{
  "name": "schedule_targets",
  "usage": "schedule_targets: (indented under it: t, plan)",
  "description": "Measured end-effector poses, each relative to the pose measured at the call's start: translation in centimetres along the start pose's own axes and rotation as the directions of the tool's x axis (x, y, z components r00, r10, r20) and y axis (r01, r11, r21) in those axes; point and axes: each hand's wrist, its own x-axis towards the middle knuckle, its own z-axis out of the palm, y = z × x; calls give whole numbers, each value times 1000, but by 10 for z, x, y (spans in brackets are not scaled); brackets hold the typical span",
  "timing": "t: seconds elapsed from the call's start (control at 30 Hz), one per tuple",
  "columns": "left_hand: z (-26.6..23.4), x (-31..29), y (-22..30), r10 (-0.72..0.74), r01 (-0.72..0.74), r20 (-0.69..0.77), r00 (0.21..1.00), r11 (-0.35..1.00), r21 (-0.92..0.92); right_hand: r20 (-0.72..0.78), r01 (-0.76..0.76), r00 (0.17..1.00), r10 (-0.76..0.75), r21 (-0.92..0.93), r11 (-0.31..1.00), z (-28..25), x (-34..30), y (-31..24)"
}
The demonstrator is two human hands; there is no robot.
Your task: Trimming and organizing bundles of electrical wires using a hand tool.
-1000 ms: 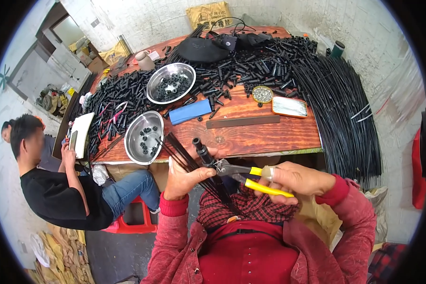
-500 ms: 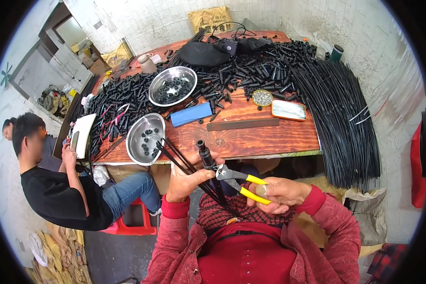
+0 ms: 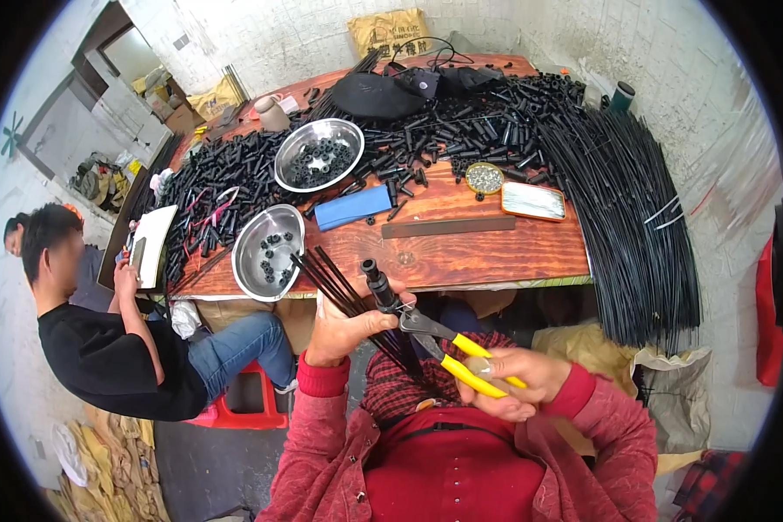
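My left hand (image 3: 339,335) is closed round a black tubular fitting (image 3: 378,283), its open end tilted up and away from me. Several thin black rods (image 3: 335,285) also run through that hand, fanned out on its left side. My right hand (image 3: 531,378) grips pincers with yellow handles (image 3: 474,376). Their grey jaws (image 3: 422,323) reach to the lower part of the fitting, beside my left thumb. Whether the jaws bite on something small there I cannot make out.
On the wooden table (image 3: 461,257) lie two metal bowls (image 3: 245,271) with black rings, a blue block (image 3: 352,208), a flat bar (image 3: 448,227), a round tin (image 3: 484,178), a tray of pins (image 3: 532,201), heaped black tubes and bundled rods (image 3: 635,235). A co-worker (image 3: 104,339) sits at left.
The pincers' handles have swung slightly down and right with my right hand, the jaws staying by the fitting. The rods in my left hand have spread a little.
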Motion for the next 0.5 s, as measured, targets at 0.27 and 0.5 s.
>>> schedule_targets:
  t: [0.27,0.5]
  plan:
    - [6,0,7,73,-75,26,997,993,90,-362,-253,931,48,-545,799,36,-12,-70]
    - [9,-1,9,70,-68,-15,997,993,92,-380,-326,921,84,-636,699,42,-12,-95]
